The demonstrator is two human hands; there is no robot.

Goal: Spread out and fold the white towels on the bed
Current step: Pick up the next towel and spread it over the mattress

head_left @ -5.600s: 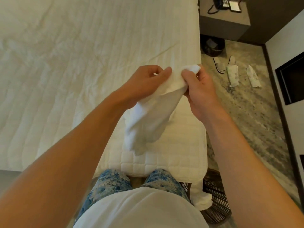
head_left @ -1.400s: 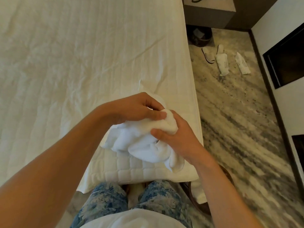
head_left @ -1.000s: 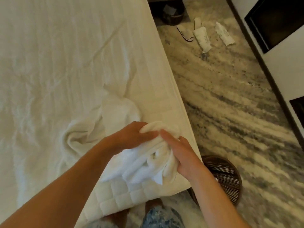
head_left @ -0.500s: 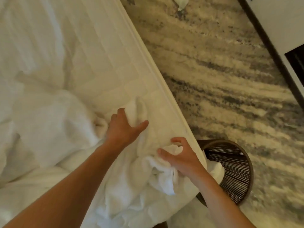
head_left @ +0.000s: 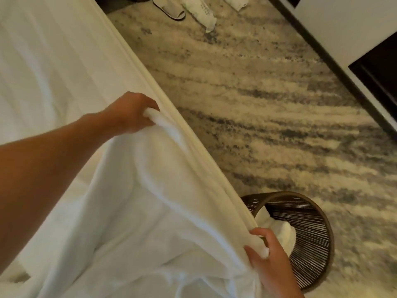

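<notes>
A large white towel (head_left: 150, 211) hangs stretched between my two hands along the right edge of the bed (head_left: 53, 61). My left hand (head_left: 131, 115) grips one corner of it further up the bed edge. My right hand (head_left: 270, 261) pinches the other corner near the bottom of the view, just above the basket. The towel's lower part drapes down over the bed and hides what lies beneath it.
A dark woven basket (head_left: 311, 239) stands on the floor beside the bed with another white towel (head_left: 277, 231) inside. Slippers (head_left: 169, 7) and rolled white cloths (head_left: 202, 11) lie on the patterned carpet further off. A wall with dark trim (head_left: 343, 50) runs at right.
The small bunched towel was set down on the bed. My hands took hold of a larger towel and pulled its edge taut, left hand moving up the bed edge and right hand toward the basket.
</notes>
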